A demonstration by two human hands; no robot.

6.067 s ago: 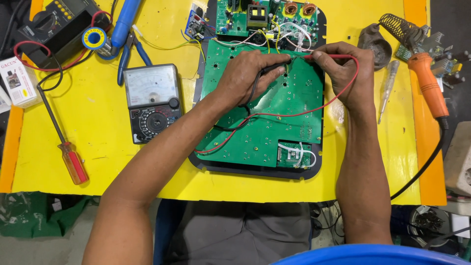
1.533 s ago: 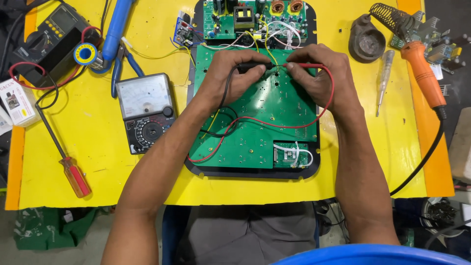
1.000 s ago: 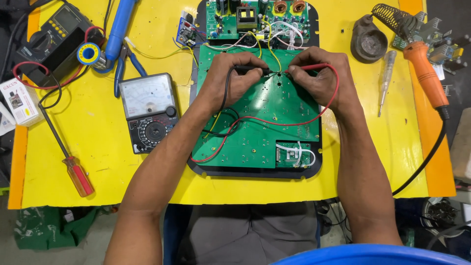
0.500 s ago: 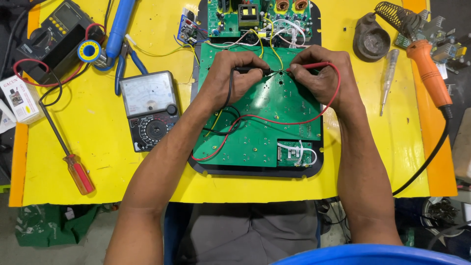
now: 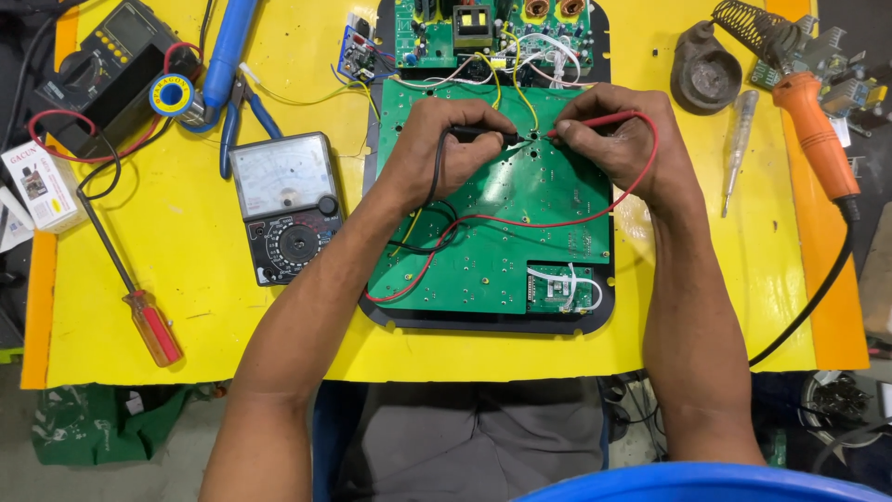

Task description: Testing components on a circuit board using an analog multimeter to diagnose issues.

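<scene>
Large green printed circuit board (image 5: 506,223): lies flat on a black panel at centre of the yellow table top (image 5: 186,335). Left hand (image 5: 446,149): clenched around a black test probe (image 5: 483,136), tip on the board at 12 o'clock. Right hand (image 5: 618,139): pinches a red test probe (image 5: 581,128), its tip just beside the black one. Red lead (image 5: 520,221) and black lead (image 5: 432,244): trail across the board toward 8 o'clock. Grey analogue multimeter (image 5: 286,206): at 9 o'clock, near the board. Orange-handled soldering iron (image 5: 813,130): at 2 o'clock. Red-handled screwdriver (image 5: 139,297): at 8 o'clock, well apart.
</scene>
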